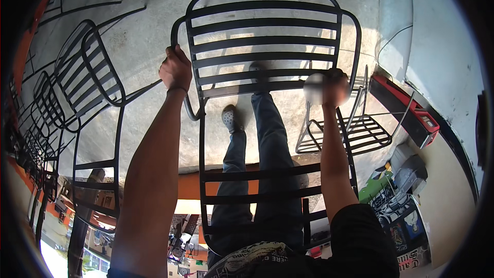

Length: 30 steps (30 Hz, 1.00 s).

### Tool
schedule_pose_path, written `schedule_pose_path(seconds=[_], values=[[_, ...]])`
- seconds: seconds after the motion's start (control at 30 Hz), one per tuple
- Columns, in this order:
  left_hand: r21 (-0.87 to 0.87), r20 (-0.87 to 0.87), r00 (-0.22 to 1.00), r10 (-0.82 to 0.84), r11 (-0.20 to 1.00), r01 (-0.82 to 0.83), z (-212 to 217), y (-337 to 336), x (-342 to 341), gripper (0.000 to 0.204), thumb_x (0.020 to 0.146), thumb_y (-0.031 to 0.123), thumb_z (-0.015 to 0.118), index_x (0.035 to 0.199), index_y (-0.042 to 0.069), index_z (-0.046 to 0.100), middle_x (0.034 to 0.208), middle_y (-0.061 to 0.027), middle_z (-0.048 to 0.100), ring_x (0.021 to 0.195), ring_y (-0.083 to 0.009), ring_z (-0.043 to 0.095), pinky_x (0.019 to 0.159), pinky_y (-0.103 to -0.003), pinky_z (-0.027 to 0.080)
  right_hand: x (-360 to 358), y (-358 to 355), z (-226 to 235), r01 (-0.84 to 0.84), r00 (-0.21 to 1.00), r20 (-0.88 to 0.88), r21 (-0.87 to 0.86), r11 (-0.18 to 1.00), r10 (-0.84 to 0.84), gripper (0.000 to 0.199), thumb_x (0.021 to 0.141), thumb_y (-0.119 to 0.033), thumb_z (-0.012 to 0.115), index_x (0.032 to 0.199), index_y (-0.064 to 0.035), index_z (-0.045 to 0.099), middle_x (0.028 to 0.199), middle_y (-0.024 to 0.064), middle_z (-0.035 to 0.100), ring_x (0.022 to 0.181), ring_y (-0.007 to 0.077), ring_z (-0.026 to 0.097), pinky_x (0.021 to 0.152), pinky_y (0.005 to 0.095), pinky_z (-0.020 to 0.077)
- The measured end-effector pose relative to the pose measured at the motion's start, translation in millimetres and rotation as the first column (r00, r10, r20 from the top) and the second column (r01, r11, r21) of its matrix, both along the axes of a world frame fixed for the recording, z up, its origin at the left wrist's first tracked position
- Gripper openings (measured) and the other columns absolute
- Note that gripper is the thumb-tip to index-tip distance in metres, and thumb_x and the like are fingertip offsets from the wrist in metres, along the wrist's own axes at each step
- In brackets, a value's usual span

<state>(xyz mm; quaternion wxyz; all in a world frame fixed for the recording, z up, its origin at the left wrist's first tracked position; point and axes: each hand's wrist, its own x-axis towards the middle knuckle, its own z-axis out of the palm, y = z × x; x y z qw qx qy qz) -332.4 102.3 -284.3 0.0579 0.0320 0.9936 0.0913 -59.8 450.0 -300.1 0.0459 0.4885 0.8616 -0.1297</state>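
Note:
A black metal chair frame point(265, 38) with curved slats stands right in front of me, its seat and back facing me. My left hand point(176, 69) is closed around the tube of its left armrest. My right hand point(332, 87) grips the frame's right side, near the lower end of the slatted part; a blurred patch covers some of that hand. The lower slats point(262, 174) of the same frame stretch over my legs, close to my body.
Several similar black chair frames point(87, 77) crowd the left side. Another slatted metal frame point(368, 134) stands on the concrete floor point(149, 36) at right. Beyond it a red and black case point(404, 108) lies along the pale wall point(442, 36). My feet in clogs point(231, 118) are beneath the frame.

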Motion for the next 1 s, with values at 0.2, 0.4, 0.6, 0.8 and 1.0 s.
schedule_pose_path(seconds=[0.2,0.4,0.6,0.8,1.0], values=[[0.009,-0.008,1.000,-0.001,1.000,0.001,1,-2,1,0.029,0.099,0.031,0.042,0.090,0.008,0.055,0.068,-0.0213,0.065,0.063,-0.0417,0.064,0.056,-0.051,0.051,-54,-118,-15,-0.061,0.977,-0.206,-0.009,0.998,0.058,0.053,0.077,-0.008,0.065,0.124,-0.0042,0.041,0.110,0.0207,0.055,0.092,0.0446,0.059,0.074,0.0495,0.0510],[0.001,-0.012,1.000,0.003,1.000,-0.003,1,10,2,0.028,0.099,0.031,0.042,0.090,0.007,0.055,0.068,-0.0215,0.065,0.063,-0.0422,0.063,0.056,-0.052,0.050,-134,-311,-23,-0.570,0.786,-0.437,-0.234,0.788,0.438,0.053,0.072,-0.005,0.068,0.121,-0.0071,0.049,0.101,0.0161,0.058,0.080,0.0358,0.064,0.063,0.0397,0.0544],[0.006,0.005,1.000,0.011,1.000,-0.011,2,-4,2,0.028,0.099,0.030,0.041,0.089,0.007,0.054,0.067,-0.0213,0.064,0.063,-0.0422,0.063,0.056,-0.052,0.050,-163,-282,-29,-0.658,0.723,-0.438,-0.200,0.726,0.535,0.045,0.075,-0.006,0.067,0.117,-0.0074,0.051,0.093,0.0151,0.059,0.073,0.0346,0.064,0.059,0.0379,0.0552],[0.061,0.007,1.000,0.003,0.998,-0.004,3,1,2,0.027,0.099,0.029,0.042,0.088,0.008,0.054,0.066,-0.0211,0.064,0.062,-0.0425,0.063,0.056,-0.051,0.050,-93,-52,-29,-0.461,0.842,-0.232,0.158,0.873,0.486,0.035,0.089,-0.019,0.063,0.118,-0.0060,0.050,0.096,0.0170,0.063,0.078,0.0376,0.066,0.060,0.0411,0.0557],[0.083,0.042,0.999,0.017,0.996,-0.020,1,-2,0,0.028,0.097,0.031,0.042,0.089,0.006,0.052,0.067,-0.0219,0.064,0.063,-0.0433,0.063,0.058,-0.053,0.050,-64,28,-9,-0.084,0.994,-0.062,0.164,0.983,0.095,0.041,0.082,-0.015,0.064,0.117,-0.0080,0.042,0.105,0.0188,0.056,0.083,0.0430,0.063,0.065,0.0523,0.0525]])
